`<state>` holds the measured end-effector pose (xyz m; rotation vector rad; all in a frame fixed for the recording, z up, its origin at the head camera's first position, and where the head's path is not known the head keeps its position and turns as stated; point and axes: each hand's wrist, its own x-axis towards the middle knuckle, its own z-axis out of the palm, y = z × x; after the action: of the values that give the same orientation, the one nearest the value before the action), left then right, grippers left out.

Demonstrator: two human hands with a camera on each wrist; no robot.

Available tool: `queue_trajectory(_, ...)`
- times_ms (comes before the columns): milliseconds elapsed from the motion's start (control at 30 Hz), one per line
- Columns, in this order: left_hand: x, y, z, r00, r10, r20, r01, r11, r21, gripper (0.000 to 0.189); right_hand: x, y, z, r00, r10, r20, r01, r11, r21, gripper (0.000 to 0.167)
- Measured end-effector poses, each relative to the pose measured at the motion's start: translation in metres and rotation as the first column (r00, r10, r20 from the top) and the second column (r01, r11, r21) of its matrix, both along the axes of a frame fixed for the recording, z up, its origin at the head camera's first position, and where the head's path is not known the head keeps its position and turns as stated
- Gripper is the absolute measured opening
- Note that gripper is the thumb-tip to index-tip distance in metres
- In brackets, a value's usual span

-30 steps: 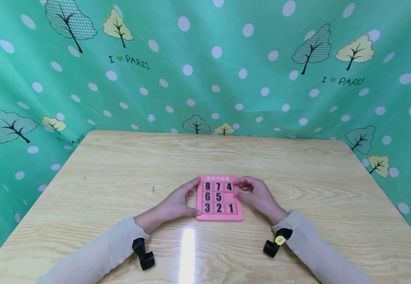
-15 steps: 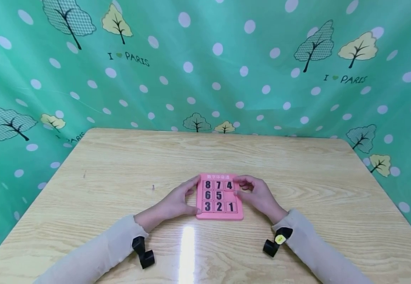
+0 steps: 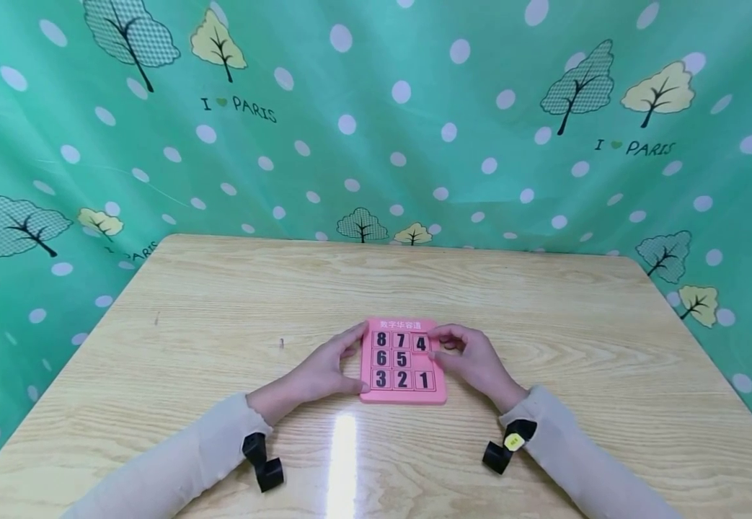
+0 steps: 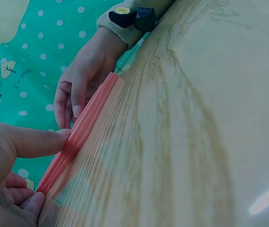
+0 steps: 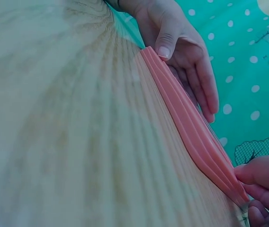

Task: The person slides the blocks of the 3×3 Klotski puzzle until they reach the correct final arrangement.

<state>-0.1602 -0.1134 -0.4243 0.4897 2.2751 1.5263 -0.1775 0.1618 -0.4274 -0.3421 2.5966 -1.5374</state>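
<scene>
A pink sliding number puzzle lies on the table in the head view, with black numerals on square tiles. Its rows read 8 7 4, 6 5 and a gap at the right, then 3 2 1. Along the left edge my left hand holds the frame, thumb at the lower corner and index finger at the upper one. My right hand pinches the 4 tile from the right side, index finger by its top and thumb by its lower edge. That tile sits slightly below the 8 and 7. Both wrist views show the puzzle's side edge-on.
The wooden table extends around the puzzle on all sides. A green dotted curtain with printed trees hangs behind and beside it. A bright light reflection shows on the tabletop in front.
The 4 tile has slid a little downward toward the gap, with my right fingers at it. My left hand stays in place on the frame.
</scene>
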Motion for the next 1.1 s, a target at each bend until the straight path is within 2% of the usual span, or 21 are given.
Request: queue_trajectory(1100,0.001,0.000,0.003,1.000,0.007,0.002,-0.007,1.000,-0.019,0.100,0.019,0.000,0.003,1.000,0.020,-0.024,-0.019,0.999,0.029,0.028)
